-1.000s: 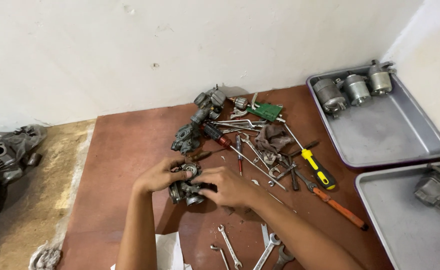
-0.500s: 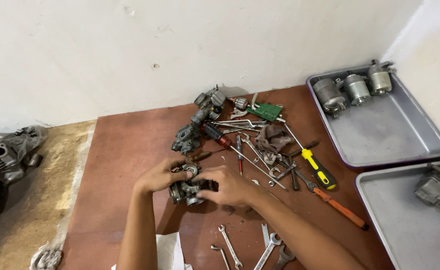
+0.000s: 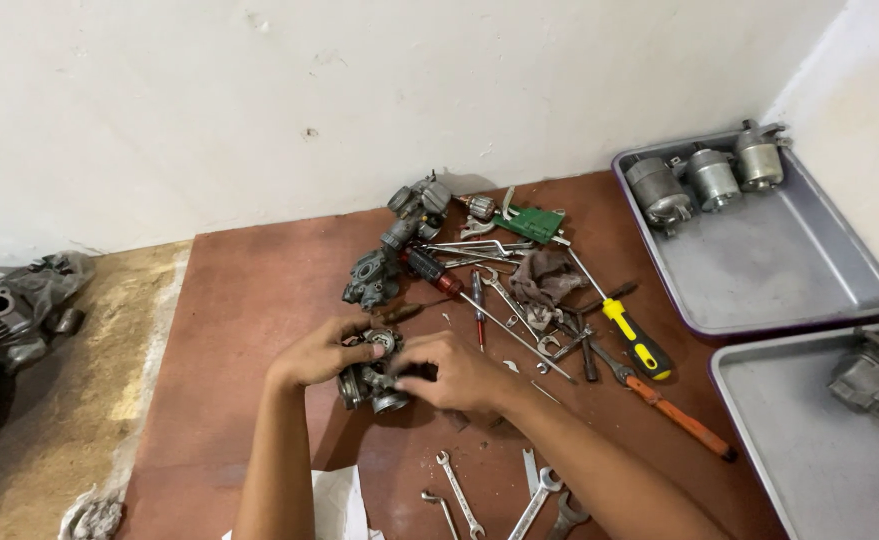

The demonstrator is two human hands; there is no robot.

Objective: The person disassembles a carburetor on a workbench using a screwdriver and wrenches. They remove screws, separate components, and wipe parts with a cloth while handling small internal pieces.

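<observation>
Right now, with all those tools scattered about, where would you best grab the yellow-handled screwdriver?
Take the yellow-handled screwdriver by its thick yellow and black handle, coming from above and from the tray side. The handle lies flat on the brown mat with its lower end free, while the thin shaft runs up into the tool pile.

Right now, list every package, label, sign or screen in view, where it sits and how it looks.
No packages, labels, signs or screens show.
Closest thing: a small green board, flat and rectangular, at the back of the tool pile by the wall.
White paper, plain, lies at the near edge below the left hand.
</observation>
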